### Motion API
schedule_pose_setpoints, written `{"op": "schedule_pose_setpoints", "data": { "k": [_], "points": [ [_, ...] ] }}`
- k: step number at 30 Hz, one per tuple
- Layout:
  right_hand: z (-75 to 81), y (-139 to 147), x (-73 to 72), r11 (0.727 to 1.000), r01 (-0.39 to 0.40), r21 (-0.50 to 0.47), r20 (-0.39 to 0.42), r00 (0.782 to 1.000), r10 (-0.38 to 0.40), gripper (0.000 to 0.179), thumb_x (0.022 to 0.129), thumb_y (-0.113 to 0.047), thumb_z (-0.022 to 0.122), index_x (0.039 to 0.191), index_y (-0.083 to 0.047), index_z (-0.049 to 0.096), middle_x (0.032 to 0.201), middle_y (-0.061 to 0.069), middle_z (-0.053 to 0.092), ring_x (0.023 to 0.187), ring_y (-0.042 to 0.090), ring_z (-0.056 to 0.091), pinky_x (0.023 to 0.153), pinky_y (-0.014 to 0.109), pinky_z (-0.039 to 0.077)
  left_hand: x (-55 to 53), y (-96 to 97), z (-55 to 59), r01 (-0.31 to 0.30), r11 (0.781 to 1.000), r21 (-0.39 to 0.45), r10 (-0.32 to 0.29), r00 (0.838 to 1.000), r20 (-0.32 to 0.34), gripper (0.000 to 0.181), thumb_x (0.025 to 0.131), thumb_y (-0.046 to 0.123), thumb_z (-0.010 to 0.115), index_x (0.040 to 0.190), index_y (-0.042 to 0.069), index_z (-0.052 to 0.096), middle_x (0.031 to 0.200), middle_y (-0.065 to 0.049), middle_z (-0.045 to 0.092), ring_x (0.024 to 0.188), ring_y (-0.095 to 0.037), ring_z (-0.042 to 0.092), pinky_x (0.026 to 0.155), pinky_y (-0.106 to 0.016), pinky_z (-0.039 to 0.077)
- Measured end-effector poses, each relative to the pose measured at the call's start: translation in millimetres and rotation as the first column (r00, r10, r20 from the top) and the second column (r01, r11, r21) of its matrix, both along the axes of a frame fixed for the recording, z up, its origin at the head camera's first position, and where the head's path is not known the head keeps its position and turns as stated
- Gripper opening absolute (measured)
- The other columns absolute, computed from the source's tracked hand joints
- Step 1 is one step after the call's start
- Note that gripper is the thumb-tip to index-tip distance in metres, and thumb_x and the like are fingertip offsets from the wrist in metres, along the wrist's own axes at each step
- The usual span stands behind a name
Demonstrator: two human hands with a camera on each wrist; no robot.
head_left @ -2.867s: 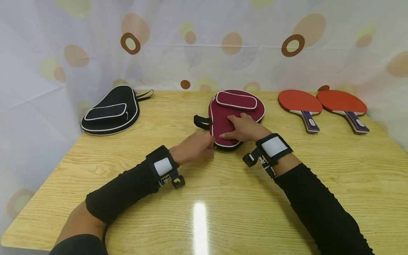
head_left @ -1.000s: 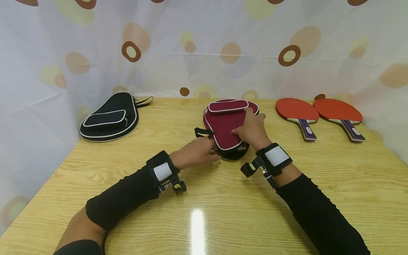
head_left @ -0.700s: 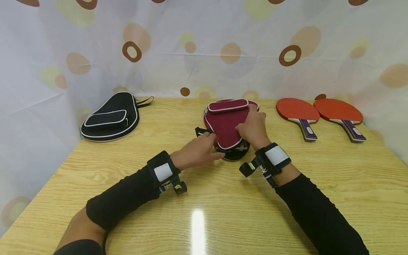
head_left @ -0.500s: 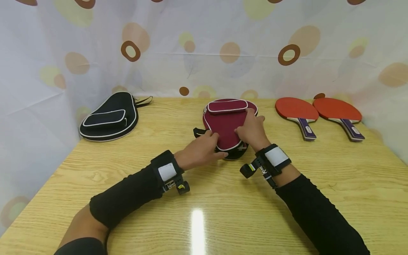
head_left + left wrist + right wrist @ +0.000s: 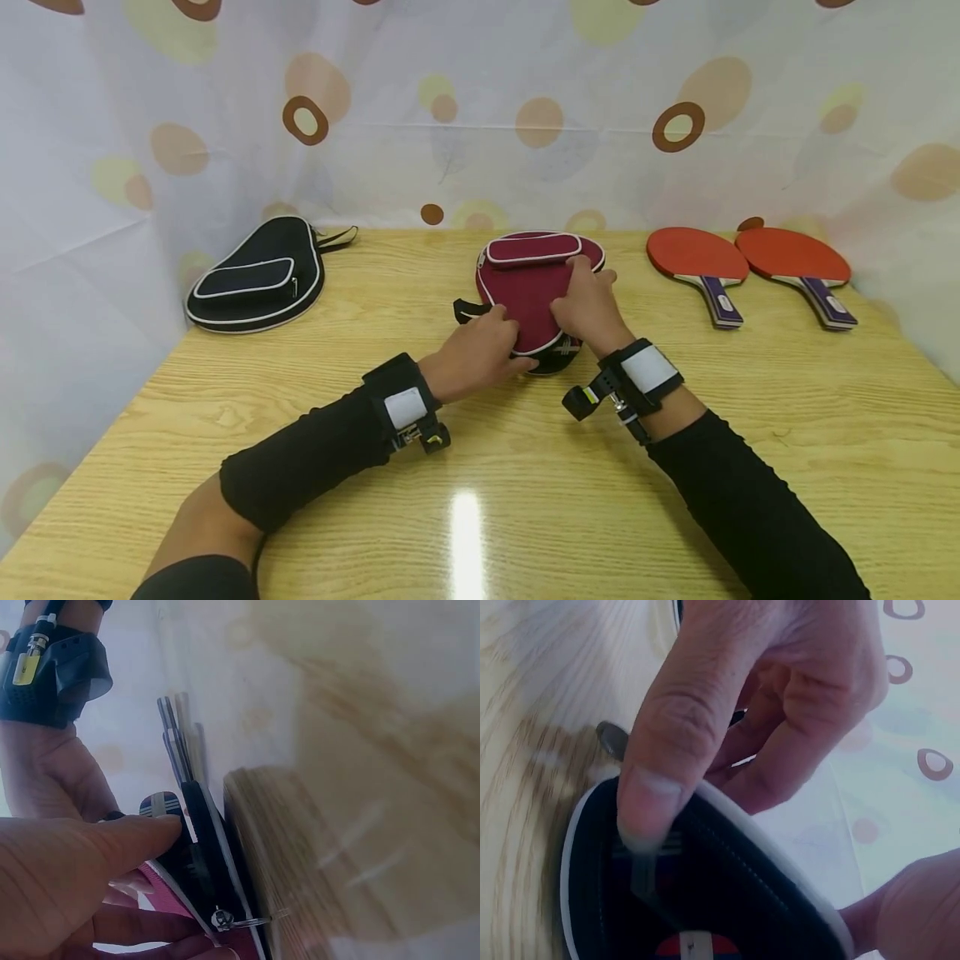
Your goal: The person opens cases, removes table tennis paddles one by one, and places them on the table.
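In the head view, a maroon table tennis bat case (image 5: pixel 525 292) with white piping lies at the table's middle back. Black material with a small striped mark shows at its near end. My left hand (image 5: pixel 477 350) pinches the near left rim, thumb at the tip. The left wrist view shows its thumb (image 5: pixel 146 838) on the black side, a metal zip pull (image 5: pixel 222 919) close by. My right hand (image 5: pixel 590 304) grips the case's right side, thumb on the front; its far fingertips are hidden. A dark strap (image 5: pixel 468 311) sticks out left.
A black bat case (image 5: pixel 258 271) lies at the back left, its wrist loop pointing right. Two red table tennis bats, a left one (image 5: pixel 697 252) and a right one (image 5: pixel 795 254), lie at the back right. A patterned curtain (image 5: pixel 450 167) hangs behind the table.
My left hand has opened from a fist and moved right onto the case's near tip. My right hand has shifted from the case's front to its right side. More black material shows at the near end.
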State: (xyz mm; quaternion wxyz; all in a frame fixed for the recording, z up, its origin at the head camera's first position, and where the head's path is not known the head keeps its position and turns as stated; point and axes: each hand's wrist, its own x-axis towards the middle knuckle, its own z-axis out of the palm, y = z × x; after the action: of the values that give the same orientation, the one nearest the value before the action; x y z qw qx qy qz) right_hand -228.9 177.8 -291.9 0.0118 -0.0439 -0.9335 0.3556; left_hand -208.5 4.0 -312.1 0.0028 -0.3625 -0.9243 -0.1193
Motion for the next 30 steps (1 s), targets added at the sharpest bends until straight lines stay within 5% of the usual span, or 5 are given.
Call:
{"op": "schedule_pose_setpoints", "data": {
  "k": [6, 10, 18, 25, 30],
  "points": [
    [-0.9, -1, 1.2, 0.984, -0.079, 0.158, 0.04, 0.997, 0.074, 0.055, 0.096, -0.008, 0.056, 0.142, 0.016, 0.038, 0.132, 0.045, 0.034, 0.114, 0.054, 0.053, 0.087, 0.054, 0.054, 0.7, -2.2, 0.8, 0.002, 1.0, -0.006, -0.002, 1.0, -0.008, 0.037, 0.093, 0.032, 0.075, 0.101, -0.004, 0.07, 0.092, -0.013, 0.058, 0.08, -0.021, 0.058, 0.066, -0.031, 0.055],
    [-1.9, 2, 3.5, 0.974, -0.123, 0.189, 0.068, 0.991, 0.112, 0.053, 0.1, -0.015, 0.058, 0.14, 0.015, 0.04, 0.131, 0.044, 0.037, 0.11, 0.054, 0.056, 0.086, 0.053, 0.054, 0.0, -3.3, 1.1, -0.014, 1.0, -0.021, 0.014, 1.0, 0.004, 0.041, 0.091, 0.032, 0.077, 0.108, -0.004, 0.068, 0.101, -0.016, 0.061, 0.088, -0.022, 0.062, 0.074, -0.033, 0.057],
    [-3.4, 10, 3.3, 0.961, -0.175, 0.213, 0.11, 0.982, 0.154, 0.059, 0.102, -0.024, 0.059, 0.142, 0.015, 0.039, 0.133, 0.039, 0.049, 0.125, 0.052, 0.041, 0.092, 0.055, 0.051, -0.7, -6.4, 2.7, -0.021, 1.0, -0.023, 0.022, 0.998, 0.053, 0.044, 0.091, 0.031, 0.077, 0.116, -0.003, 0.066, 0.105, -0.015, 0.06, 0.092, -0.022, 0.061, 0.078, -0.033, 0.056],
    [-2.2, 17, -3.2, 0.942, -0.252, 0.221, 0.147, 0.964, 0.224, 0.055, 0.1, -0.017, 0.063, 0.143, 0.011, 0.044, 0.137, 0.036, 0.05, 0.129, 0.05, 0.037, 0.098, 0.053, 0.047, -2.7, -11.7, 5.4, 0.006, 0.999, 0.044, -0.012, 0.991, 0.131, 0.035, 0.094, 0.029, 0.074, 0.112, 0.0, 0.07, 0.101, -0.011, 0.065, 0.093, -0.019, 0.057, 0.075, -0.028, 0.051],
    [0.4, 25, -8.0, 0.916, -0.317, 0.246, 0.118, 0.948, 0.296, 0.047, 0.097, -0.008, 0.064, 0.138, 0.012, 0.052, 0.134, 0.034, 0.054, 0.126, 0.05, 0.043, 0.094, 0.05, 0.049, -7.5, -19.0, 11.1, -0.035, 0.993, 0.114, 0.017, 0.988, 0.154, 0.025, 0.097, 0.024, 0.069, 0.108, 0.002, 0.072, 0.104, -0.011, 0.069, 0.094, -0.02, 0.06, 0.077, -0.031, 0.051]
  ]
}}
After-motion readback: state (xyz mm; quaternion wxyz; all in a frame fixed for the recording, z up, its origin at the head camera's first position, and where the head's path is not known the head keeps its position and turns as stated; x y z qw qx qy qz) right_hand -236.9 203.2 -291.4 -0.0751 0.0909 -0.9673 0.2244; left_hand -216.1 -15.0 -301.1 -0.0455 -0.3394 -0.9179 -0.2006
